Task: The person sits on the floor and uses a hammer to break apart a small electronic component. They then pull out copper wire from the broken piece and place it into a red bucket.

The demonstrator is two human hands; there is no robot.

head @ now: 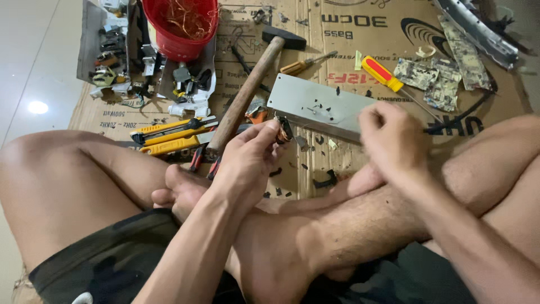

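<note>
A small copper coil sits pinched between my left hand's fingertips, above the cardboard. My right hand hovers near, fingers curled together, over a metal plate. A hammer lies just beside.

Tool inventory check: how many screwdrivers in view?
2. Wooden-handled screwdriver right of the hammer head; red-and-yellow-handled screwdriver above the metal plate. More may hide under clutter.

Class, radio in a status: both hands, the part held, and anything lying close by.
Left hand pinching small copper-wound coil part. Right hand closed, apart from it; contents unclear. Grey metal plate just behind.
</note>
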